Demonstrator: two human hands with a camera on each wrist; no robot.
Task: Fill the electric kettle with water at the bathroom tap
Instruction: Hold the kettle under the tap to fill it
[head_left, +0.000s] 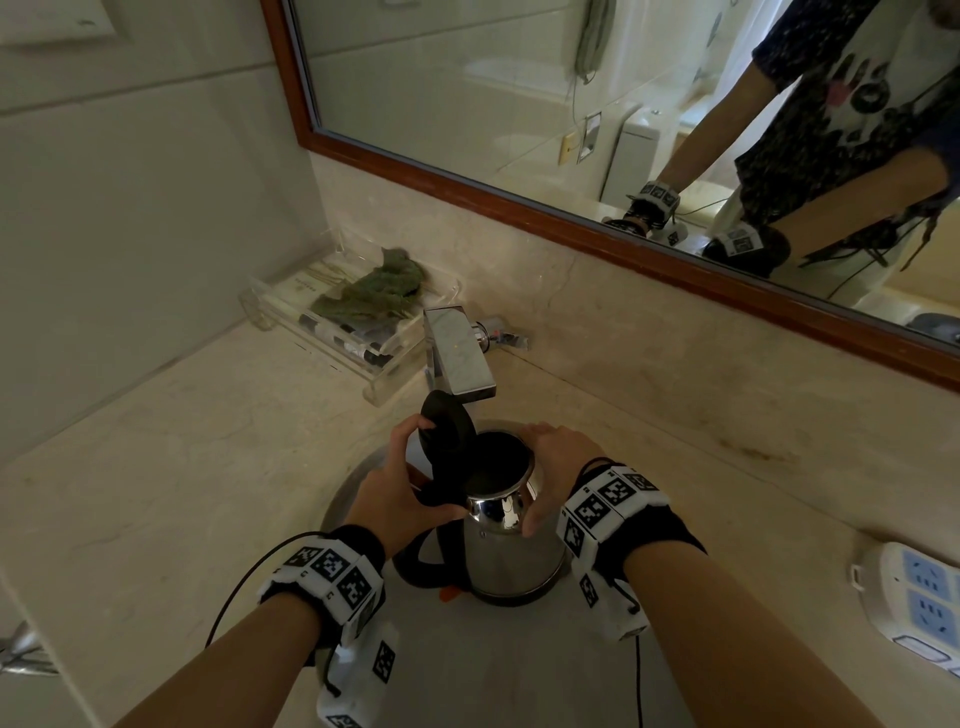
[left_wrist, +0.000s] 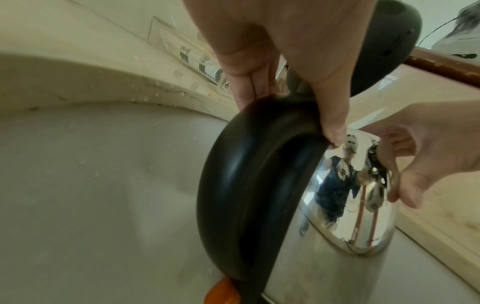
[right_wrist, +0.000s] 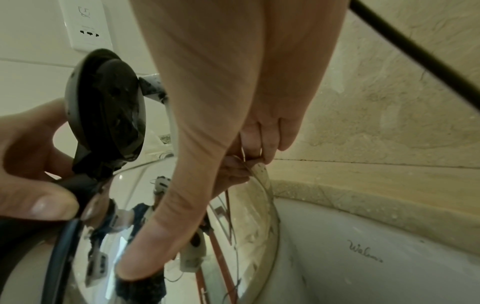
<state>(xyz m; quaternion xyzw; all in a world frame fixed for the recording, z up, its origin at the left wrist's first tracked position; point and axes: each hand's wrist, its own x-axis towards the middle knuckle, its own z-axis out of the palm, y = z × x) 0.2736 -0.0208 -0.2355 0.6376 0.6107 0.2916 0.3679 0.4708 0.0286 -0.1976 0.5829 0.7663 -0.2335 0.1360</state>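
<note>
Here, nearest me at lower centre, I see 2 hands on the steel kettle (head_left: 511, 551), which stands in the sink basin (head_left: 363, 478). Left hand (head_left: 397, 493) is wrapped round the top of the black handle (left_wrist: 233, 185), forefinger against the raised lid (head_left: 447, 428). Right hand (head_left: 558, 465) clasps the kettle's upper body. Beyond, centre frame, the chrome tap (head_left: 460, 358) overhangs the open mouth. Upper left: clear tray (head_left: 332, 327); mirror (head_left: 467, 78) above.

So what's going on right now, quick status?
Left hand grips kettle handle; right hand steadies body. Lid open under tap. No water seen; nothing blocking.
</note>
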